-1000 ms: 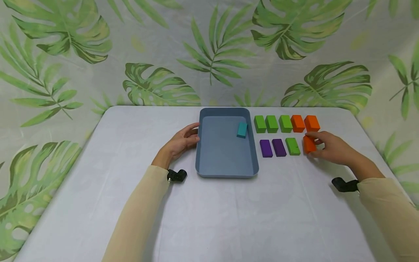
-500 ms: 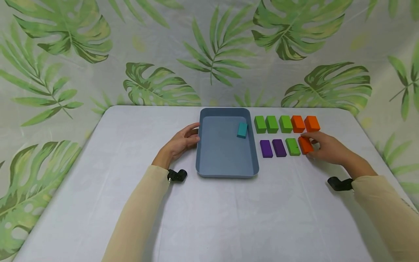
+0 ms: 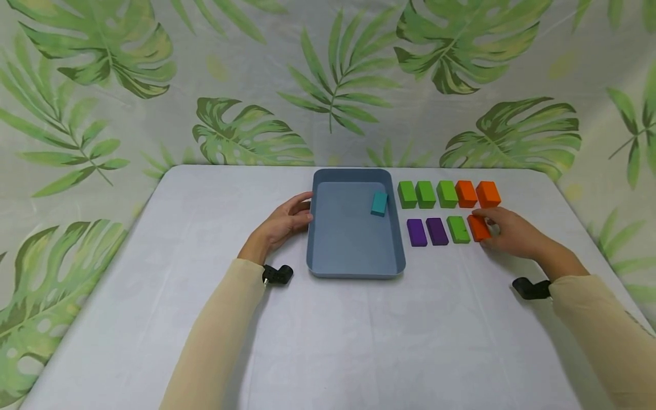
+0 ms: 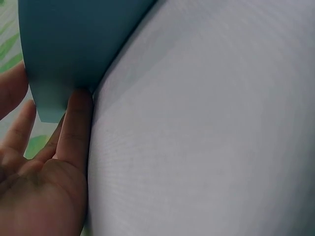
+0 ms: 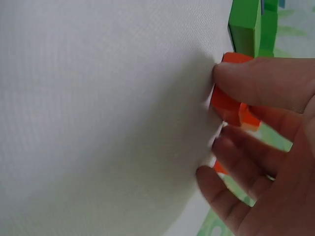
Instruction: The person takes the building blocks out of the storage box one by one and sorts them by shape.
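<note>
In the head view my left hand (image 3: 284, 226) rests against the left wall of a blue-grey tray (image 3: 353, 250), its fingers fairly straight. The left wrist view shows those fingers touching the outside of the tray (image 4: 74, 49). A small teal block (image 3: 379, 203) lies inside the tray near its right wall. At the right, my right hand (image 3: 515, 230) pinches an orange block (image 3: 479, 228) between thumb and finger, on the table beside a green block (image 3: 458, 229). The right wrist view has the thumb across that orange block (image 5: 226, 101), with the other fingers spread loosely below.
Behind the front row stand several green blocks (image 3: 425, 194) and two orange blocks (image 3: 488, 194). Two purple blocks (image 3: 437, 231) lie between the tray and the front green block. A white cloth covers the table (image 3: 369, 341); a leaf-patterned curtain (image 3: 246, 57) hangs behind.
My right hand has shifted slightly left with the orange block, which now stands closer to the front green block and is tilted a little differently. The left hand and tray have not moved.
</note>
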### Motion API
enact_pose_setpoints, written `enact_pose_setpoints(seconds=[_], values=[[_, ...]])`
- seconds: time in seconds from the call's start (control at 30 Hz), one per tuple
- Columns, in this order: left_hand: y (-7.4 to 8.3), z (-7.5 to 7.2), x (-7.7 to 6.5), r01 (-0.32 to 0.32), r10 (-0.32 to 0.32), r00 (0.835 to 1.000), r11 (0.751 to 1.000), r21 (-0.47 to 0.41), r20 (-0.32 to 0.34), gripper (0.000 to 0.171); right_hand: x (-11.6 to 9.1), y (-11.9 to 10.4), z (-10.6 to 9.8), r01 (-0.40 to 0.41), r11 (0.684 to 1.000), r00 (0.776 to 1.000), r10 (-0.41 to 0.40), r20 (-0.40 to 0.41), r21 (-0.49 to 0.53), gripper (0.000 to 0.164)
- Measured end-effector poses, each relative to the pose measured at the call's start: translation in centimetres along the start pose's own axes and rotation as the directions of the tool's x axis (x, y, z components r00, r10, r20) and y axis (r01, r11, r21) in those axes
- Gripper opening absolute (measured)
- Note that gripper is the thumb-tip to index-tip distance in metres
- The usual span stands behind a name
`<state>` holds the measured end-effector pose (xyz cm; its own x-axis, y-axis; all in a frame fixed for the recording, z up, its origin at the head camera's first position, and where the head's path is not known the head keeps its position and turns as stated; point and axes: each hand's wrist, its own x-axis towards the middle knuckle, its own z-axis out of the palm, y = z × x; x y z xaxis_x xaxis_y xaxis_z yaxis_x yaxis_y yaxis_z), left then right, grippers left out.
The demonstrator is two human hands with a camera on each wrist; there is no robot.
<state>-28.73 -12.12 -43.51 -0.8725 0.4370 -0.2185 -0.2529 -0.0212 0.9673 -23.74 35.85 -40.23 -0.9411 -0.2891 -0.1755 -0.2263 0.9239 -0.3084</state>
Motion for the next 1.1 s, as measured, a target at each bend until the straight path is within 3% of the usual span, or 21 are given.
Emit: enact_pose_setpoints(seconds=[0.33,0.83,1.1], values=[[0.1,0.0,0.0,0.003,-0.003,1.000,1.000,0.019,-0.003,0.064,-0.9,-0.4,-1.1,-0.025,1.000,0.999,0.024,-0.031,-0.013,0.059],[-0.1,0.0,0.1,0.001,-0.001,1.000,1.000,0.010,-0.004,0.064,-1.4,-1.8,-2.4,0.049,0.998,0.989,-0.053,-0.135,-0.026,0.047],[0.0,0.0,0.1,0.003,-0.003,1.000,1.000,0.010,-0.003,0.063,-1.2,-4.2,-3.3,0.129,0.992,0.975,-0.124,-0.184,0.015,0.044]])
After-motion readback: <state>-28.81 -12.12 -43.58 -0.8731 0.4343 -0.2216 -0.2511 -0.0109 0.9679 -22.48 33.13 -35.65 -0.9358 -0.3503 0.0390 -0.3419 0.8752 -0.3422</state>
